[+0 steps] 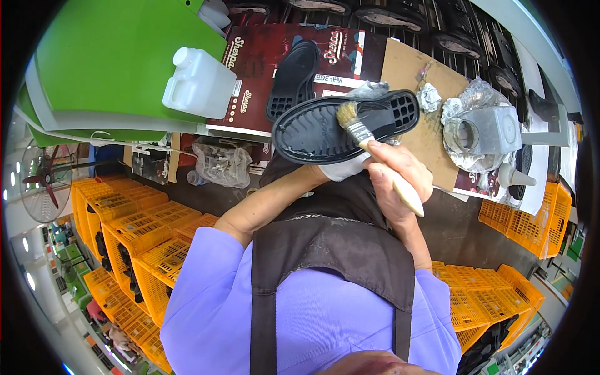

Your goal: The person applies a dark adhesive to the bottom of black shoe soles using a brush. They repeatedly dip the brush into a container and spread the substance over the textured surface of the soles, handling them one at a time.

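Note:
My left hand, in a white glove, holds a black rubber shoe sole from beneath. Its gloved fingers show past the far edge, and the rest is hidden under the sole. The patterned face, with a grid at the heel, is turned up. My right hand grips a paintbrush by its pale handle. The brush's bristles touch the sole near its middle. A second black sole lies just beyond, on a dark red carton.
A white jug stands at the left beside a green panel. To the right are brown cardboard, a translucent open container and a nozzle bottle. Shoes sit on the far rack; orange crates flank me.

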`<state>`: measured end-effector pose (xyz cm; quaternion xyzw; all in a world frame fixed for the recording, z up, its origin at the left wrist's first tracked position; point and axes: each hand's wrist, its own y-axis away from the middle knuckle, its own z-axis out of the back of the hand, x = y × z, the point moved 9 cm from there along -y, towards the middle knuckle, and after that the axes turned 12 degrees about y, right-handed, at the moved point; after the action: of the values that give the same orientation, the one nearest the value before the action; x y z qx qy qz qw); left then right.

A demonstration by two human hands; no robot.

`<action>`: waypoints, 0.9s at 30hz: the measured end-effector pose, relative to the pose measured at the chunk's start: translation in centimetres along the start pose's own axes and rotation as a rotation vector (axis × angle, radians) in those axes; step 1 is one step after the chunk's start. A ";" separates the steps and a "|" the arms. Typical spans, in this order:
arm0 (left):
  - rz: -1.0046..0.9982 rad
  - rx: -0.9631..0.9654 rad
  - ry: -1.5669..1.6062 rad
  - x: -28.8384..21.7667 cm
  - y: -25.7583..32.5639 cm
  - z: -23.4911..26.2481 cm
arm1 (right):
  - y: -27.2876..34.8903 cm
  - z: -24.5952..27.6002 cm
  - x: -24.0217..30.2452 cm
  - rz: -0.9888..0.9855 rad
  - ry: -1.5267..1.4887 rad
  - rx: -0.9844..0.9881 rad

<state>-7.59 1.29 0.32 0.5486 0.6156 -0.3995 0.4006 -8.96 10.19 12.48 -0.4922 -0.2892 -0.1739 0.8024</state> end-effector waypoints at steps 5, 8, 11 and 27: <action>-0.046 0.053 -0.036 -0.5 0.4 -0.3 | -0.5 -1.1 0.4 -0.031 -0.060 0.066; -0.074 0.073 -0.058 -0.6 0.5 -0.3 | -0.9 -1.7 0.6 -0.003 -0.082 0.110; -0.117 0.091 -0.090 -1.0 0.7 -0.5 | -1.4 -2.1 0.1 0.018 -0.133 0.156; 0.098 0.477 -0.272 1.1 1.4 -1.8 | -3.0 -4.2 -6.8 -0.327 -0.416 0.669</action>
<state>-6.34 3.52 -0.12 0.5978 0.4173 -0.5835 0.3578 -14.63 5.07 8.80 -0.1769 -0.5596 -0.0922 0.8044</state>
